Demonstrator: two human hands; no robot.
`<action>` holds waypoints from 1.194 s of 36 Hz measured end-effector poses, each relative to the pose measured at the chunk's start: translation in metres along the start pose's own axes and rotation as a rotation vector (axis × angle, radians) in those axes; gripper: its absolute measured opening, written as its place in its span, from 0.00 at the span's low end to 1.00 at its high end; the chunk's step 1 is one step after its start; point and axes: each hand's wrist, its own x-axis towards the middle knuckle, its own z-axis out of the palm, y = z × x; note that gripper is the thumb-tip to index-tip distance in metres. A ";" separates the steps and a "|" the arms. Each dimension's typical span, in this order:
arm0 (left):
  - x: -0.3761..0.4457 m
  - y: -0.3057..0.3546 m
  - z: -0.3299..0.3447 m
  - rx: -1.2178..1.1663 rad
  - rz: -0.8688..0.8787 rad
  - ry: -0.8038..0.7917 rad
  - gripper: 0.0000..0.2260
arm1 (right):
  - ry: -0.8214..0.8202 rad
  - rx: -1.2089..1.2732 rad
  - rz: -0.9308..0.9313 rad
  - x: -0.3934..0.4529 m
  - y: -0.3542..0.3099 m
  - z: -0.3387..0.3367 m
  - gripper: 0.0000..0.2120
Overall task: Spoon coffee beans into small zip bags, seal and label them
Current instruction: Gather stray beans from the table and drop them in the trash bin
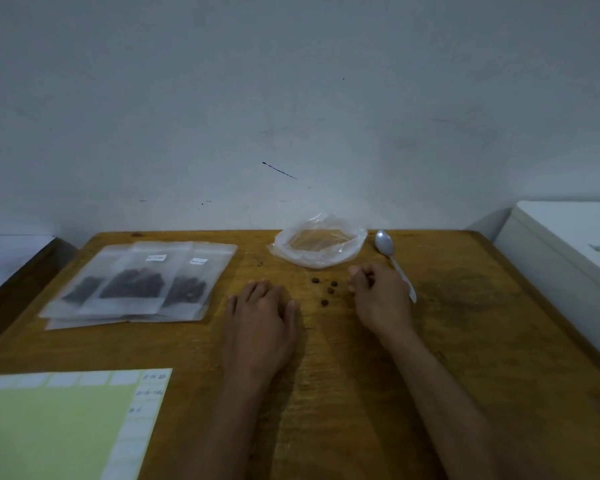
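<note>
Label sheet (49, 431), edge-cropped, writing illegible

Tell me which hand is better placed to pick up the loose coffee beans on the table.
The right hand. Its curled fingertips lie just beside the four loose coffee beans, on their right. The left hand rests flat on the table, slightly farther away.

Head view looks forward and down, close over the table (465, 341)

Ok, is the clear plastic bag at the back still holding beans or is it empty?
Empty, as far as it shows: the clear bag lies open with only table visible through it. Four loose beans lie before it.
</note>
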 end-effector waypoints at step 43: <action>-0.001 0.001 -0.002 -0.034 -0.007 -0.005 0.20 | -0.271 0.489 0.360 0.010 -0.013 -0.007 0.08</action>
